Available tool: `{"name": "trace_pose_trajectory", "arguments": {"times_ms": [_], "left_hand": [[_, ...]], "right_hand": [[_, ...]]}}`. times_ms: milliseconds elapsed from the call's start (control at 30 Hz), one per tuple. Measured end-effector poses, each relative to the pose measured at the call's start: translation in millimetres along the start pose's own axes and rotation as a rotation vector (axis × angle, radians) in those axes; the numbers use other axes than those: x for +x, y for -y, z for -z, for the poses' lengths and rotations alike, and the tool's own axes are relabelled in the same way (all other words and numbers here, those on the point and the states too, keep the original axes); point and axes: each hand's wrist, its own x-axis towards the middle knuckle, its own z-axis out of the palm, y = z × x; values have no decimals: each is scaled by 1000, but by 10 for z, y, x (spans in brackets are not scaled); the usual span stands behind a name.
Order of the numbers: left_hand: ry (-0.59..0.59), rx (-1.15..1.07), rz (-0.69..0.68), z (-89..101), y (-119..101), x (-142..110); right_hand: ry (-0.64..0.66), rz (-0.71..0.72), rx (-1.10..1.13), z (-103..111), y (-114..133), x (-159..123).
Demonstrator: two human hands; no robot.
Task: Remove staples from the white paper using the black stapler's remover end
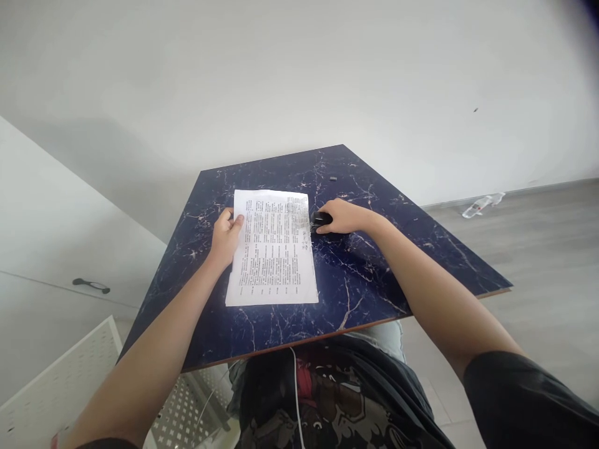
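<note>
A stack of printed paper sheets (269, 262) lies on the dark blue marbled table, its text lines running up and down the page. My left hand (227, 236) grips the left edge, thumb on top and fingers beneath. At the opposite edge, my right hand (344, 216) is closed around a small black stapler (321, 219). The stapler's front end meets the right edge of the sheets; whether its jaws are pressed together cannot be made out.
On the blue table (365, 280), a small dark grey piece (332, 179) lies beyond the sheets. A pale wall stands behind. Clear plastic packaging (482, 204) rests on the floor at right. A white perforated rack (88, 368) is at lower left, and a white cable (296, 393) hangs in front of my body.
</note>
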Motion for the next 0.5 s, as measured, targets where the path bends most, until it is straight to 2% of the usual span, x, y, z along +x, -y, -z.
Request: {"name": "trace_pose_trajectory", "arguments": {"times_ms": [200, 333, 400, 500], "left_hand": [[4, 25, 6, -5, -8, -5], [-1, 38, 5, 3, 8, -1], [-2, 28, 8, 4, 20, 3], [-1, 7, 20, 2, 29, 5]], "right_hand": [[16, 3, -23, -8, -9, -2], [-14, 28, 65, 33, -15, -18], [-110, -7, 144, 27, -24, 4], [-294, -141, 191, -35, -61, 80]]}}
